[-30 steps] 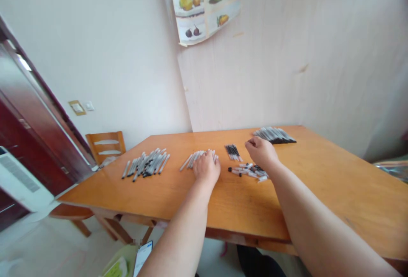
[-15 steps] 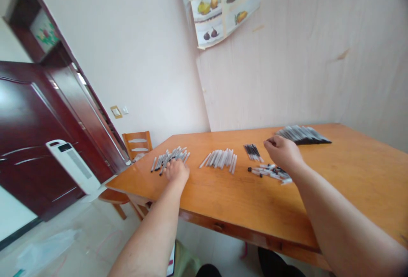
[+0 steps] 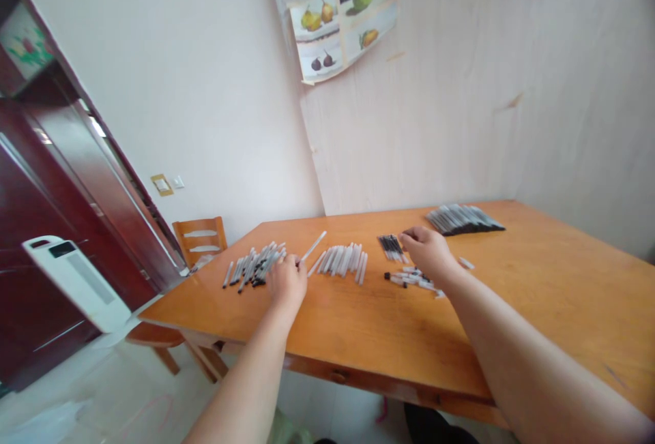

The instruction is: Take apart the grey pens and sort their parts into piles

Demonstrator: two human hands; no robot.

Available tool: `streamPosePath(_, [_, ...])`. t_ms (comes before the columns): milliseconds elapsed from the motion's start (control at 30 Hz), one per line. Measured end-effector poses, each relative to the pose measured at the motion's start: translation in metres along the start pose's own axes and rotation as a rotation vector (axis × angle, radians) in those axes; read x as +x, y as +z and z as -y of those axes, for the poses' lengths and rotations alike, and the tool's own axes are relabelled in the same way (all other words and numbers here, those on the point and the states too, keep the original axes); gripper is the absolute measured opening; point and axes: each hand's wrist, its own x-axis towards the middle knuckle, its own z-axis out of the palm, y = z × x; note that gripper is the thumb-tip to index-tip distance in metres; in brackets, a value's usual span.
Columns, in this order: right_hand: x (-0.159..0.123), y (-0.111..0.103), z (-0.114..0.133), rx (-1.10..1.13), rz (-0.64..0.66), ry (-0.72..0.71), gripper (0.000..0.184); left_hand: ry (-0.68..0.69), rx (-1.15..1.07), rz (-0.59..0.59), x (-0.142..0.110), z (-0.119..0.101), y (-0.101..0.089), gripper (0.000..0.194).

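My left hand [image 3: 288, 282] is closed on a white pen barrel [image 3: 314, 246] that sticks up and to the right from my fingers. It hovers between a heap of grey and black pens [image 3: 253, 265] and a row of white barrels [image 3: 342, 259]. My right hand [image 3: 428, 251] is curled, fingers down, beside a small bunch of black refills [image 3: 389, 247] and over scattered white caps [image 3: 412, 279]. What its fingers hold, if anything, is hidden.
All lies on an orange wooden table [image 3: 537, 307]. A dark stack of pens [image 3: 463, 219] sits at the far right corner. A wooden chair [image 3: 200, 238], a white heater [image 3: 76, 282] and a dark red door [image 3: 31, 226] stand to the left.
My left hand went from the white barrel row to the left heap, then lifted one white barrel. My right hand shifted slightly toward the black refills.
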Motion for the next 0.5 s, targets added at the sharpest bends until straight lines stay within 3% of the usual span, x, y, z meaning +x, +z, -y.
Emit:
streamPosePath(167, [-0.006, 0.011, 0.01, 0.486, 0.157, 0.156, 0.039, 0.263, -0.32, -0.023, -0.022, -0.062, -0.011, 0.021])
streamPosePath(300, [-0.006, 0.008, 0.011, 0.726, 0.129, 0.196, 0.04, 0.43, -0.423, -0.024, -0.037, -0.097, -0.017, 0.014])
streamPosePath(400, [-0.004, 0.004, 0.01, 0.836, 0.051, 0.172, 0.036, 0.455, -0.491, -0.013, -0.04, -0.114, -0.018, 0.011])
streamPosePath(500, [-0.002, 0.003, 0.009, 0.863, 0.056, 0.154, 0.037, 0.403, -0.557, 0.018, -0.038, -0.129, -0.017, 0.024])
